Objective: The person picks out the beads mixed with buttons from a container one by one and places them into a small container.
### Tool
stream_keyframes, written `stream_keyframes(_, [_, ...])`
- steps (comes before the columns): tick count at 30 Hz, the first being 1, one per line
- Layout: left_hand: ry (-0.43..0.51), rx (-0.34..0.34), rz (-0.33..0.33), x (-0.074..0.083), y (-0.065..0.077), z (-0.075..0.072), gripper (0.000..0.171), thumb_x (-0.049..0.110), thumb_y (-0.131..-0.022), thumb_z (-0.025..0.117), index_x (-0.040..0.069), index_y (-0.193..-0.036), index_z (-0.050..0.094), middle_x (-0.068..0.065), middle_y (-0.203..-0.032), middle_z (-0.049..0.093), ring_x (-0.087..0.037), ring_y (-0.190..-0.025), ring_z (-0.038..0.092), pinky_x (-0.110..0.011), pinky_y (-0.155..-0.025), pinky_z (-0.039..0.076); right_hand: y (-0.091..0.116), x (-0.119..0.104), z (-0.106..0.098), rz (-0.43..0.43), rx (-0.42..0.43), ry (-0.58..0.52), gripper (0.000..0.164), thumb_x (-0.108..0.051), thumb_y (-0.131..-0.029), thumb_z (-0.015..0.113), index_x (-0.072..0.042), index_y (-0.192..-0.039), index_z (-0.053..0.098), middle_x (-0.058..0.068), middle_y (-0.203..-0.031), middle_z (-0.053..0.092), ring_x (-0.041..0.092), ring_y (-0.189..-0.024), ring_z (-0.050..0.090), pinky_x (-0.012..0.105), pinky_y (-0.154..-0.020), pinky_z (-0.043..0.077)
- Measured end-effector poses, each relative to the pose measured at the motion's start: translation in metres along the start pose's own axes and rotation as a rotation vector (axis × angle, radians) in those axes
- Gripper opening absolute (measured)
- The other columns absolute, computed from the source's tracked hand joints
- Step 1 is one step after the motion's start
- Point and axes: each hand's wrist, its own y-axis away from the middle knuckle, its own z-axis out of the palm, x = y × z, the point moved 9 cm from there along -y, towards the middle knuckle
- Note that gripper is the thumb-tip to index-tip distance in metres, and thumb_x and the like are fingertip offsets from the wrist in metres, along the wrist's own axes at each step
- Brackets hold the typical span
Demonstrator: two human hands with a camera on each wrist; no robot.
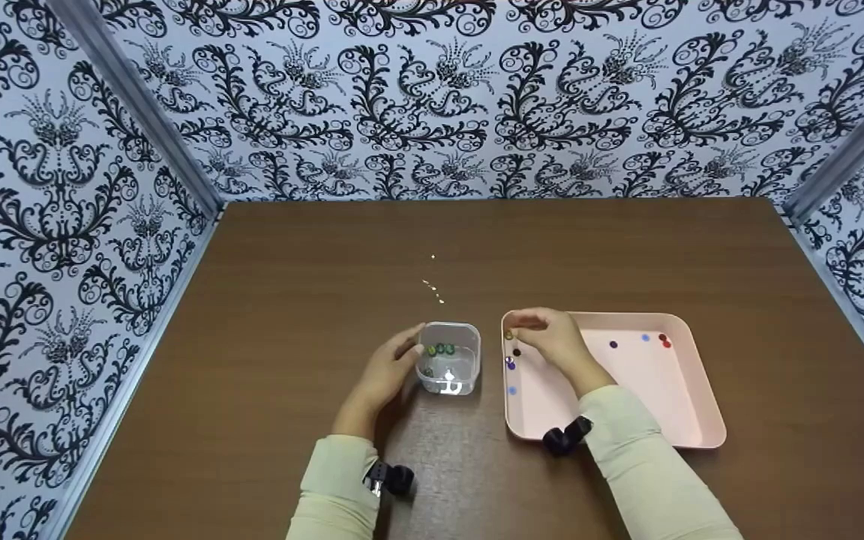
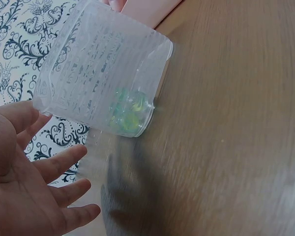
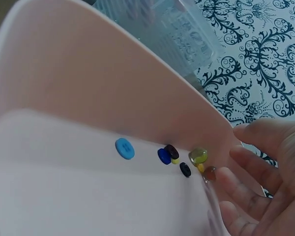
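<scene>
My left hand (image 1: 385, 373) is beside a clear plastic container (image 1: 468, 365), its thumb and index fingertips at the near-left rim and its other fingers spread straight. Inside lie several green glass marbles (image 2: 130, 113). The right hand (image 1: 552, 339) reaches into the far-left corner of a pink tray (image 1: 691, 375), fingers loosely bent with nothing between them. Close to its fingertips in the right wrist view are a yellow-green marble (image 3: 198, 156) and an orange-brown marble (image 3: 210, 173). Beside them lie a black button (image 3: 185, 169), a dark blue button (image 3: 164, 156) and a light blue button (image 3: 125, 148).
Farther right in the tray are a dark purple button (image 1: 613, 344), another light blue button (image 1: 646, 337) and a red button (image 1: 667, 344). The tray walls stand up around them. Both stand on a brown wooden table (image 1: 312, 262), with patterned wallpaper panels (image 1: 432, 97) behind and at the sides.
</scene>
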Motion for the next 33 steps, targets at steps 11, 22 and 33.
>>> stream_keyframes(11, [-0.003,0.000,-0.010,0.001,0.001,0.000,0.042,0.010,-0.098,0.051,-0.002,-0.138,0.050,-0.026,-0.140,0.048,-0.040,-0.129,0.046,-0.050,-0.110,0.034,-0.001,0.000,0.004,-0.017,-0.008,0.018,0.025,0.000,-0.078,0.071,0.002,-0.103,0.072,0.016,-0.100,0.072,0.027,-0.089,0.067,0.026,-0.076,0.051])
stream_keyframes(22, [0.020,0.005,-0.015,0.002,0.002,0.000,0.042,0.009,-0.098,0.051,-0.004,-0.138,0.048,-0.026,-0.139,0.049,-0.038,-0.131,0.045,-0.049,-0.110,0.034,-0.003,-0.001,0.011,-0.020,-0.041,0.060,0.025,0.001,-0.079,0.070,0.004,-0.104,0.070,0.018,-0.102,0.071,0.032,-0.093,0.066,0.041,-0.086,0.053])
stream_keyframes(33, [0.008,-0.005,0.009,0.002,0.000,0.000,0.043,0.011,-0.098,0.051,-0.004,-0.138,0.048,-0.026,-0.140,0.048,-0.039,-0.131,0.044,-0.050,-0.111,0.033,-0.004,0.000,0.015,-0.049,-0.063,0.075,0.027,0.002,-0.079,0.069,0.008,-0.105,0.068,0.021,-0.102,0.070,0.037,-0.097,0.065,0.044,-0.088,0.052])
